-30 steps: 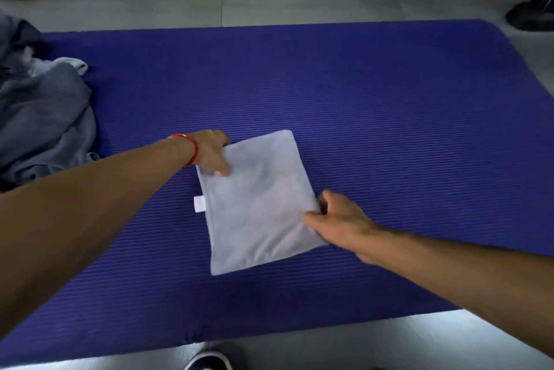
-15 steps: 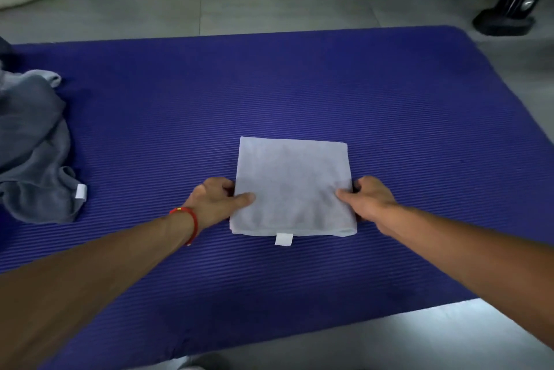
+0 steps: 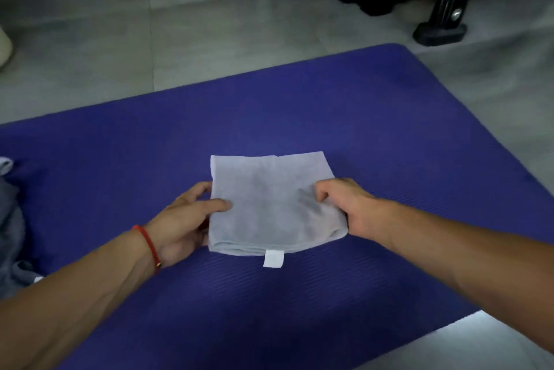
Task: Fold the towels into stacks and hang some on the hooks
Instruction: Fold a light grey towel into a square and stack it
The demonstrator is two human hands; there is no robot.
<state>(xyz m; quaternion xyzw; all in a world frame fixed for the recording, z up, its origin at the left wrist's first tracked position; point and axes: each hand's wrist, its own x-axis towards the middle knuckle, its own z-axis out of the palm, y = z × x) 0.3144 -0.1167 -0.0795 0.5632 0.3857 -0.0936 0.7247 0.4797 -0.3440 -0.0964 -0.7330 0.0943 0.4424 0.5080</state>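
Head view: folded towel [image 3: 269,205] sits mid purple mat [image 3: 374,136], white tag [image 3: 273,258] at near edge; left hand [image 3: 183,219] pinches left side, thumb on top; right hand [image 3: 344,205] grips right side, fingers curled under; towel squarely between both hands, neither nearer; unfolded grey towels [image 3: 12,234] lie far left; lift looks next.

Both forearms are bare to the frame's edge, with no sleeves showing. The left hand [image 3: 183,219] has a thin red cord bracelet [image 3: 147,242] around its wrist, with a small gold-coloured bead on its underside. The right hand [image 3: 350,208] wears nothing.
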